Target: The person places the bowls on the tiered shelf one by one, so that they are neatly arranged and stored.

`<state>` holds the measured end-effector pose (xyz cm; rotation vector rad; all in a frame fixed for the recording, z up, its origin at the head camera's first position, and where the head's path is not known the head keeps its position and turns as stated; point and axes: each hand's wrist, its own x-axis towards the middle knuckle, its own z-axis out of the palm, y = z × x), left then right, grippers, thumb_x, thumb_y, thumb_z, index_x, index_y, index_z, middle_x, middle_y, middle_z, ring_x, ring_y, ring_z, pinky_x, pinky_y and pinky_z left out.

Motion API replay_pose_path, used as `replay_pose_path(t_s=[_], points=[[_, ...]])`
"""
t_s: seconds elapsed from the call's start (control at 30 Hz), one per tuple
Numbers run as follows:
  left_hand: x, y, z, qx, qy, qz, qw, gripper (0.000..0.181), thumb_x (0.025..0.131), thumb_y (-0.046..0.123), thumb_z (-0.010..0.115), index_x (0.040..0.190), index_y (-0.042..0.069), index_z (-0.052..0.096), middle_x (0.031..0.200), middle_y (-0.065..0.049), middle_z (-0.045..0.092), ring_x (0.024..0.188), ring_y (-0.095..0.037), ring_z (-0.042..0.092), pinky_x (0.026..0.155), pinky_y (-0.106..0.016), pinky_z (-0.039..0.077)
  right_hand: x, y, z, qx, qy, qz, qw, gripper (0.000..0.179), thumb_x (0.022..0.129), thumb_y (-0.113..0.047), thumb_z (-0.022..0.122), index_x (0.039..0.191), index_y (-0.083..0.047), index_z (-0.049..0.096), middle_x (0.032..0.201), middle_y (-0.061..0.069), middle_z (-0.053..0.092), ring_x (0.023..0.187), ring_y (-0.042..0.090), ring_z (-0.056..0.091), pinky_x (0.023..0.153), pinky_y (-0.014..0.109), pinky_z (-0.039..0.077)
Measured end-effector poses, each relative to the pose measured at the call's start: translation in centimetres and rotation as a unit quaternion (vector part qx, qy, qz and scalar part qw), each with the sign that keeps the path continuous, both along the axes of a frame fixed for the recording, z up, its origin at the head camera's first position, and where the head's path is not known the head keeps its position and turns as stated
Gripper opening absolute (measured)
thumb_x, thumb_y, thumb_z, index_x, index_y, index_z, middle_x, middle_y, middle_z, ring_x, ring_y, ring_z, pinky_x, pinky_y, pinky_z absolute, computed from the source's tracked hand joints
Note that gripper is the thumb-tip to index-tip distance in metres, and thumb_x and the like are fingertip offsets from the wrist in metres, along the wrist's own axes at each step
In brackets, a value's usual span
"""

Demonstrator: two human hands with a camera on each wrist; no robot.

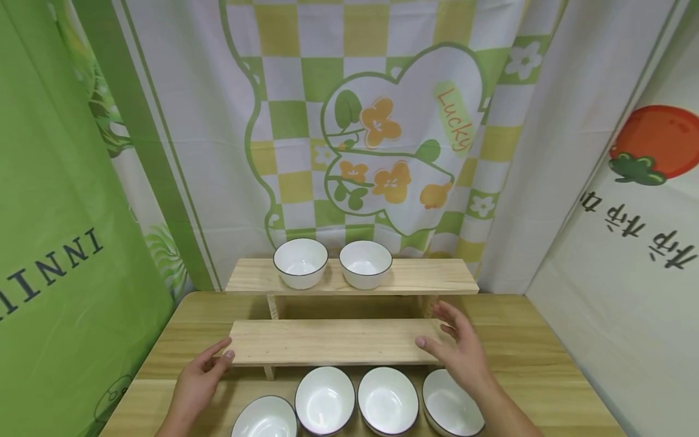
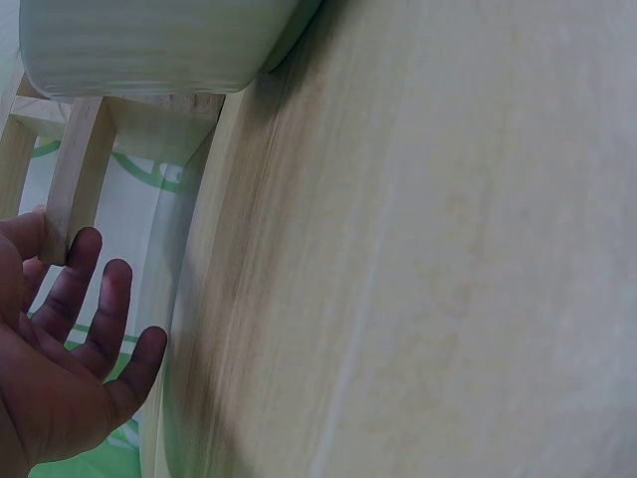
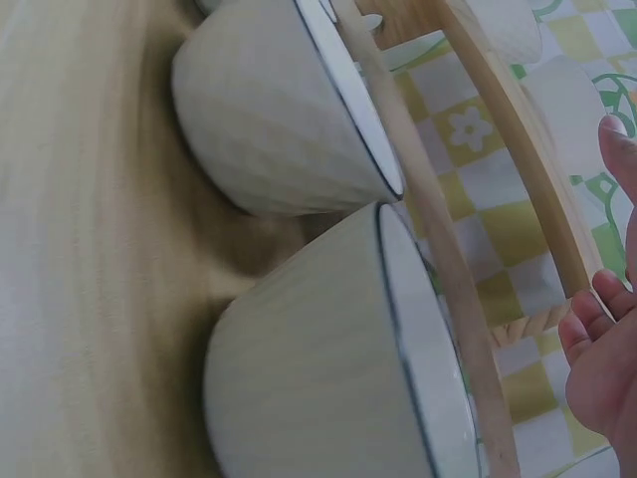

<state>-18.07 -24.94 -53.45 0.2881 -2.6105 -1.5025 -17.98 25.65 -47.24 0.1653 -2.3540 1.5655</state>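
Note:
A low wooden shelf [image 1: 333, 342] stands on the table, and my left hand [image 1: 198, 382] is at its left end. In the left wrist view the thumb and index finger of that hand pinch the end of the shelf board [image 2: 80, 179], the other fingers spread loosely. My right hand [image 1: 461, 349] hovers by the right end of the same shelf, fingers apart and holding nothing. White dark-rimmed bowls stand in front: one [image 1: 266, 419] at the left, two [image 1: 324, 400] [image 1: 388, 400] in the middle, another [image 1: 450, 403] partly behind my right forearm.
Behind the low shelf rises a taller wooden shelf [image 1: 426, 276] bearing two white bowls [image 1: 301, 264] [image 1: 365, 265]. A patterned curtain [image 1: 306, 121] hangs close behind it. Green cloth [image 1: 65, 182] is on the left, and white cloth [image 1: 617, 255] lines the right. The wooden table [image 1: 535, 364] extends to both sides.

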Motion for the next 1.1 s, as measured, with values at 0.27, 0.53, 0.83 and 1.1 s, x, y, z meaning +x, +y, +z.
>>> replay_pose_path(t_s=[0.27,0.53,0.83,1.1], points=[[0.2,-0.1,-0.2,-0.007,0.002,-0.005,1.0000,0.056,0.101,0.049,0.066,0.145,0.015,0.061,0.107,-0.010,0.078,0.097,-0.021,0.073,0.079,-0.033,0.049,1.3,0.5,-1.0,0.043,-0.013,-0.007,0.9990,0.089,0.080,-0.025,0.092,0.152,-0.004,0.044,0.148,0.017,0.055,0.136,0.034,0.052,0.106,0.014,0.036],[0.0,-0.1,-0.3,-0.005,-0.002,-0.005,1.0000,0.058,0.100,0.052,0.065,0.146,0.016,0.061,0.107,-0.009,0.078,0.100,-0.026,0.073,0.079,-0.033,0.049,2.5,1.5,-2.2,0.065,-0.035,-0.026,0.9969,0.092,0.080,-0.032,0.092,0.153,-0.006,0.043,0.148,0.016,0.055,0.138,0.036,0.050,0.102,0.002,0.026],[-0.1,-0.2,-0.3,-0.008,-0.005,-0.004,0.9999,0.058,0.100,0.053,0.065,0.146,0.017,0.060,0.107,-0.009,0.078,0.098,-0.022,0.072,0.077,-0.033,0.049,3.6,2.4,-2.9,0.100,-0.057,-0.034,0.9927,0.091,0.081,-0.036,0.091,0.153,-0.007,0.043,0.150,0.015,0.056,0.139,0.038,0.049,0.114,0.051,0.035],[-0.1,-0.3,-0.3,-0.009,-0.004,-0.006,0.9999,0.059,0.100,0.053,0.065,0.146,0.017,0.060,0.108,-0.010,0.078,0.097,-0.022,0.072,0.077,-0.033,0.049,4.9,3.3,-3.4,0.138,-0.045,-0.061,0.9875,0.092,0.079,-0.041,0.092,0.153,-0.010,0.046,0.146,0.008,0.061,0.132,0.032,0.055,0.109,0.021,0.034]])
